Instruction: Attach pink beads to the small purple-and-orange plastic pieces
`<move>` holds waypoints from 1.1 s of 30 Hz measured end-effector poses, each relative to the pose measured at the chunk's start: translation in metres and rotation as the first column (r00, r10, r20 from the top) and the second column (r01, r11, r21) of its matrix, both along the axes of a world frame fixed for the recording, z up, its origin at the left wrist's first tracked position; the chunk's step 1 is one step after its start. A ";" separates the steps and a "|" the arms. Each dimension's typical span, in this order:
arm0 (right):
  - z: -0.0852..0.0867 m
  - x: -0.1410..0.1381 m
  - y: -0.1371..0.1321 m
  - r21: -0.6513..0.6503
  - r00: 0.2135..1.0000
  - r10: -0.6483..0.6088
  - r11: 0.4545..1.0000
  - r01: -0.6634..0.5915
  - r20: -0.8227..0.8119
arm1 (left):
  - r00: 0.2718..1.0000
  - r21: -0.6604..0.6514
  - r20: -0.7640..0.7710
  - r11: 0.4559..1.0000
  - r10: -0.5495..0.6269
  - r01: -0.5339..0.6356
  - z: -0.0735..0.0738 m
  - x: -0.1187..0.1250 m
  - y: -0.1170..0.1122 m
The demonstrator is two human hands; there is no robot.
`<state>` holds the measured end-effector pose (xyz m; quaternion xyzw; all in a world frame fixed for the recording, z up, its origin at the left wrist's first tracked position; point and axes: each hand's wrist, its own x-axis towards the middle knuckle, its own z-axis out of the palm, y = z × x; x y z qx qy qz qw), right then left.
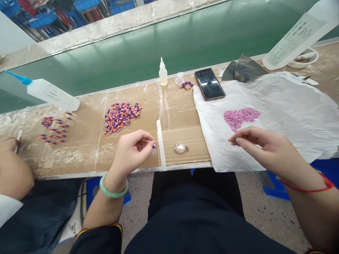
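Note:
My left hand [134, 150] is closed, its thumb and fingers pinched on a small orange-and-purple piece [154, 145]. Behind it lies a loose pile of similar orange-and-purple pieces [120, 116]. My right hand [261, 144] hovers at the near side of a heap of tiny pink pieces [240, 118] on white sheeting [212, 141]. Its thumb and fingertips are brought together; anything between them is too small to make out. Between my hands, a small round clear dish [180, 148] rests on a cardboard piece [197, 141], beside a white strip [161, 144].
A small dropper bottle [163, 74], a clear cap [179, 78], a ring of coloured pieces [186, 85] and a phone [209, 84] line the back. Large bottles lean at left [53, 93] and right [293, 38]. Another person's hand [9, 144] is at far left, near rows of pieces [54, 135].

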<state>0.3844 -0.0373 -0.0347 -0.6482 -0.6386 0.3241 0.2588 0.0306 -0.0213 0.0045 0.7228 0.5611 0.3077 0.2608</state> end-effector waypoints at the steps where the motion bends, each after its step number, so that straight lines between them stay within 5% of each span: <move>1: -0.002 0.004 0.002 0.082 0.997 -0.006 0.997 -0.001 0.081 | 1.000 -0.018 0.015 1.000 -0.022 0.022 0.000 0.004 -0.001; 5: -0.013 0.025 0.010 0.259 0.974 -0.044 0.966 -0.015 0.222 | 0.992 -0.044 0.061 0.993 -0.111 0.114 -0.001 0.012 -0.005; 14: -0.035 0.043 0.026 0.261 0.942 0.016 0.959 -0.109 0.335 | 0.910 -0.155 0.247 0.913 -0.334 0.377 -0.013 0.031 -0.030; 33: -0.039 0.044 0.024 0.260 0.902 0.098 0.939 -0.223 0.420 | 0.919 -0.250 0.325 0.917 -0.222 0.310 -0.027 0.035 -0.044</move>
